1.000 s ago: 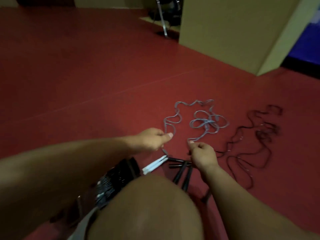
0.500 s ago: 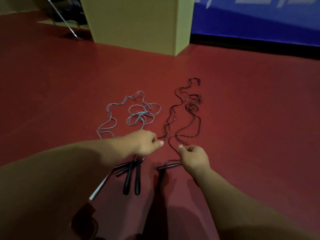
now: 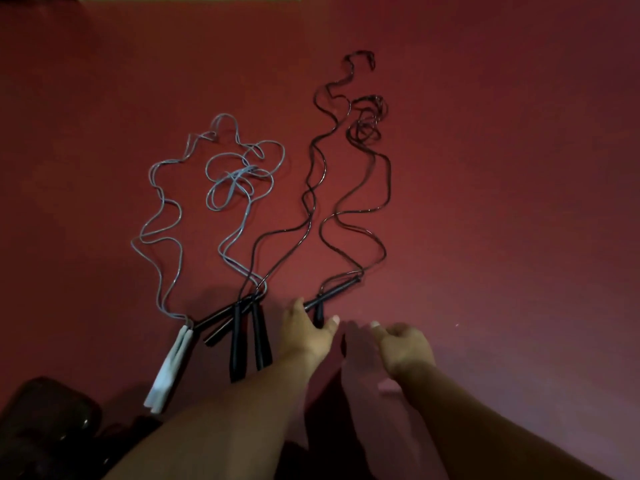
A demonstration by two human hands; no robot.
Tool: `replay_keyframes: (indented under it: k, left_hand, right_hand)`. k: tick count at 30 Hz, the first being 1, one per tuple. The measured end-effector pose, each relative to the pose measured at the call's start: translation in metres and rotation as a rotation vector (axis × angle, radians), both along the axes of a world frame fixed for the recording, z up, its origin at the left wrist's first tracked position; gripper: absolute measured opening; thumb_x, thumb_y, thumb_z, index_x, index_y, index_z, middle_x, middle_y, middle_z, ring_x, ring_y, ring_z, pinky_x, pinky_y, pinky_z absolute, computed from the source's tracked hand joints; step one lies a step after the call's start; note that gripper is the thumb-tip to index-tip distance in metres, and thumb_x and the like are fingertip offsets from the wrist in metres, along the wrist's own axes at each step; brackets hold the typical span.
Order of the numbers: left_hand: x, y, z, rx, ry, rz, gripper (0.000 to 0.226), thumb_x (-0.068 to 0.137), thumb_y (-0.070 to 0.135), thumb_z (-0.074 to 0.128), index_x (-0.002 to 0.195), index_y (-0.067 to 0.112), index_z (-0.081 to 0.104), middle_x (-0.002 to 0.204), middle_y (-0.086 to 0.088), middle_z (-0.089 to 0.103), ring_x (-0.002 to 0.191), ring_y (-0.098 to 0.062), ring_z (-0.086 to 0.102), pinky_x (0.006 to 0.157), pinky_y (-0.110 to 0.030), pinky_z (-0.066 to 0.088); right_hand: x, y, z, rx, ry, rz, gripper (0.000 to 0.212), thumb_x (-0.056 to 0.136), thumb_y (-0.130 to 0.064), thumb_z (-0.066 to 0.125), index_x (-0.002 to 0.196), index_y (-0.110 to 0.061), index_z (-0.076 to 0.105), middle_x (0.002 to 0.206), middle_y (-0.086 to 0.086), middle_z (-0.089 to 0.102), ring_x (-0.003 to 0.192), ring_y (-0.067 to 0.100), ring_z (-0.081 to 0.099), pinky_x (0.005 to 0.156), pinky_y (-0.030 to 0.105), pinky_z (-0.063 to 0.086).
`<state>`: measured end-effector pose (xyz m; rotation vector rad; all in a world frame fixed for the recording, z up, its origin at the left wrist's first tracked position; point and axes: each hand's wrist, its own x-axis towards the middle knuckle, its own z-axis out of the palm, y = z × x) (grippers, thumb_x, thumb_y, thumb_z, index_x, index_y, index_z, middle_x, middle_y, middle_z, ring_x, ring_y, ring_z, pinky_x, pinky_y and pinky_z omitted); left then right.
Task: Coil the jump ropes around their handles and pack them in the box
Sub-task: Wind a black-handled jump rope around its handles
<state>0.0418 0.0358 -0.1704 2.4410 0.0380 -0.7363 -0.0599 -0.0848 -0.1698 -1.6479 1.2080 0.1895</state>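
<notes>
Lying loose and uncoiled on the red floor (image 3: 485,202), the grey jump rope (image 3: 242,174) trails from its white handles (image 3: 169,372) at the left; just right of it a black jump rope (image 3: 346,188) snakes away from black handles (image 3: 242,341); the left hand (image 3: 306,329) curls over the near end of another black handle (image 3: 337,293); the right hand (image 3: 403,344) hovers just beside it, fingers loosely curled, holding nothing; the box cannot be made out.

Single head view; looks steeply down, near floor (image 3: 502,185)
</notes>
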Motion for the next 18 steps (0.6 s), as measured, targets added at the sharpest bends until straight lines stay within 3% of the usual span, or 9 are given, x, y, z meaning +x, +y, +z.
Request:
replay_keyframes:
  k: [3, 6, 8, 11, 13, 18]
  left_hand:
    - [0.006, -0.011, -0.016, 0.046, -0.026, -0.005, 0.075, 0.082, 0.048, 0.072, 0.145, 0.019, 0.042, 0.142, -0.009, 0.043, 0.133, -0.028, 0.043, 0.109, -0.035, 0.035]
    - [0.014, -0.014, -0.027, 0.133, -0.091, -0.088, 0.038, 0.084, 0.048, 0.068, 0.112, 0.022, 0.065, 0.12, -0.009, 0.055, 0.116, -0.031, 0.053, 0.095, -0.035, 0.046]
    - [0.011, -0.012, -0.029, 0.166, -0.151, -0.148, 0.03, 0.088, 0.048, 0.062, 0.096, 0.019, 0.065, 0.11, -0.007, 0.058, 0.107, -0.031, 0.054, 0.086, -0.036, 0.048]
    - [-0.007, -0.004, -0.027, 0.234, -0.233, -0.198, 0.034, 0.094, 0.049, 0.052, 0.098, 0.017, 0.064, 0.108, -0.008, 0.062, 0.104, -0.032, 0.058, 0.08, -0.036, 0.045]
    - [-0.022, -0.003, -0.024, 0.294, -0.173, -0.187, 0.037, 0.096, 0.05, 0.048, 0.101, 0.017, 0.064, 0.106, -0.009, 0.068, 0.102, -0.034, 0.063, 0.078, -0.035, 0.047]
    - [-0.032, -0.012, -0.016, 0.427, -0.066, -0.277, 0.037, 0.096, 0.042, 0.051, 0.109, 0.01, 0.065, 0.114, -0.012, 0.068, 0.11, -0.033, 0.063, 0.087, -0.037, 0.051]
  right_hand:
    - [0.003, 0.0, -0.011, 0.011, 0.016, 0.003, 0.033, 0.092, -0.042, 0.057, 0.072, -0.017, 0.063, 0.085, 0.014, 0.071, 0.083, 0.034, 0.067, 0.061, 0.03, 0.053]
    - [-0.002, 0.0, -0.018, 0.03, 0.036, -0.012, 0.034, 0.093, -0.041, 0.057, 0.066, -0.02, 0.062, 0.083, 0.011, 0.072, 0.085, 0.032, 0.068, 0.068, 0.032, 0.054]
    - [-0.005, -0.001, -0.022, 0.026, 0.05, -0.025, 0.033, 0.093, -0.038, 0.057, 0.067, -0.019, 0.064, 0.084, 0.012, 0.074, 0.087, 0.031, 0.069, 0.08, 0.036, 0.055]
    - [-0.007, 0.001, -0.029, 0.028, 0.075, -0.031, 0.031, 0.093, -0.038, 0.057, 0.074, -0.016, 0.069, 0.088, 0.014, 0.074, 0.091, 0.032, 0.068, 0.084, 0.037, 0.054]
    - [-0.006, 0.005, -0.033, 0.04, 0.065, -0.053, 0.033, 0.093, -0.039, 0.057, 0.083, -0.012, 0.072, 0.089, 0.014, 0.074, 0.09, 0.034, 0.068, 0.083, 0.04, 0.055]
    - [-0.002, 0.018, -0.037, 0.033, 0.084, 0.011, 0.036, 0.095, -0.039, 0.053, 0.096, -0.008, 0.073, 0.1, 0.016, 0.073, 0.098, 0.034, 0.066, 0.084, 0.034, 0.05]
